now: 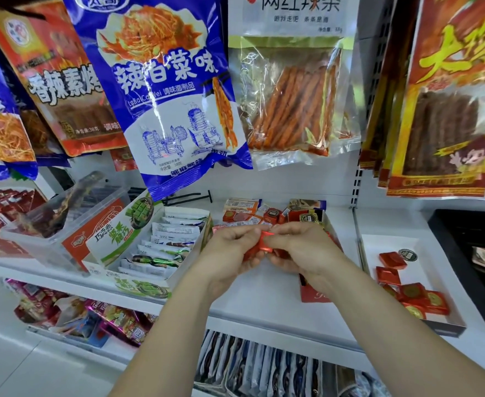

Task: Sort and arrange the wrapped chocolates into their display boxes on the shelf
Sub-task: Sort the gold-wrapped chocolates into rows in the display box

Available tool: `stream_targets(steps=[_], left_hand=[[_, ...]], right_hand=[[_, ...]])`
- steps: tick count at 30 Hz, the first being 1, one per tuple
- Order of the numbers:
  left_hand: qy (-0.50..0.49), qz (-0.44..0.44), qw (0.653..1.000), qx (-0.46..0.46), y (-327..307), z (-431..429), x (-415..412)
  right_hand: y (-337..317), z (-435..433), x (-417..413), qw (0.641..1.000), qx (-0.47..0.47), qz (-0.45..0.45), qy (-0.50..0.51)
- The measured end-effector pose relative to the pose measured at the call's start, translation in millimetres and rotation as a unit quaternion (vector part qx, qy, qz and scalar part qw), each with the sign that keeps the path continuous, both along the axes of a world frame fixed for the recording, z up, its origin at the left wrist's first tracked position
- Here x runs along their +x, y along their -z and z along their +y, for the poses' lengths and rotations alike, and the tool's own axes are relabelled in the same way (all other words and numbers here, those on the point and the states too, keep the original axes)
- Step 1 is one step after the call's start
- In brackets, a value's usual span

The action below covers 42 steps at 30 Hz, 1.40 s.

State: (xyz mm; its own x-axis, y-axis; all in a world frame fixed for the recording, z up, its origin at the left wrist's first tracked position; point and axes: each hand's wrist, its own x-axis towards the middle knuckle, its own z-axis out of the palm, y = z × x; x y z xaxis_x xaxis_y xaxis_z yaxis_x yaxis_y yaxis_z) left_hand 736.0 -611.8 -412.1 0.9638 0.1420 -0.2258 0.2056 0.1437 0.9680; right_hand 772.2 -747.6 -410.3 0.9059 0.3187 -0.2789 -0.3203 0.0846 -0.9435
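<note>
1. Hanging snack bags fill the top of the view: blue bag [172, 96] centre, clear bag of red sticks [290, 90] to its right, orange-red bag [450, 110] at far right.
2. White shelf [264, 305] runs across the middle and carries all the boxes.
3. Clear plastic bin [63, 224] sits on the shelf at left, with dark packets inside.
4. Green-and-white display box [106, 242] stands just right of the bin and holds a row of white-wrapped bars [172, 236].
5. White tray [424, 250] is on the shelf at right. Red square chocolates [413, 293] lie flat in it, mostly toward its near end.
6. Red display box [314, 295] sits between the green box and the tray, largely hidden by the hands. Mixed red and orange pieces [267, 214] show at its back.
7. Left hand [229, 253] is over the red box, fingers curled, pinching a small bunch of red-wrapped chocolates [264, 240].
8. Right hand [301, 253] touches the left, fingers also curled onto the same bunch.
9. The held chocolates are between both hands, above the red box. Their count cannot be told.
</note>
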Motion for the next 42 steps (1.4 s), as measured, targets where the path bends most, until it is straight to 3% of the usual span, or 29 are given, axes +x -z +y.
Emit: stream_targets(steps=[2,3,4,6,7,9,16,21,26,30,31,34,37,42], left_hand=[[-0.013,0.004,1.0,-0.013,1,2,2],[-0.037,0.002,0.999,0.026,4,4,4],[-0.067,-0.001,0.99,0.121,10,6,7],[-0.097,-0.006,0.918,0.385,24,10,12],[-0.086,-0.005,0.877,0.474,30,9,12],[-0.056,-0.006,0.842,0.537,37,8,11],[-0.047,-0.018,0.827,0.56,43,10,17],[-0.049,-0.014,0.827,0.559,43,6,19],[-0.095,-0.068,0.909,0.401,16,-14,24],[0.034,-0.105,0.921,0.374,-17,-75,16],[0.081,-0.113,0.901,0.41,-19,-95,12],[0.202,-0.157,0.796,0.548,-8,-143,4],[0.264,-0.184,0.712,0.624,7,-168,3],[0.305,-0.189,0.673,0.647,13,-183,13]], right_hand=[[-4,-4,3,0.999,-0.031,-0.008,0.022],[-6,-7,4,0.999,-0.035,0.0,0.028],[-7,-11,5,0.999,-0.027,0.019,0.033],[-10,-23,8,0.997,0.012,0.067,0.04],[-12,-30,9,0.995,0.027,0.086,0.04],[-14,-44,10,0.994,0.027,0.105,0.033],[-15,-82,15,0.997,-0.032,0.076,0.005],[-17,-116,17,0.981,-0.189,-0.035,-0.006],[-15,-152,17,0.934,-0.327,-0.143,-0.028],[-5,-173,19,0.877,-0.427,-0.214,-0.056],[-2,-176,19,0.867,-0.44,-0.229,-0.053],[4,-184,21,0.847,-0.455,-0.272,-0.048],[11,-186,20,0.837,-0.453,-0.3,-0.064],[19,-189,25,0.847,-0.423,-0.318,-0.05]])
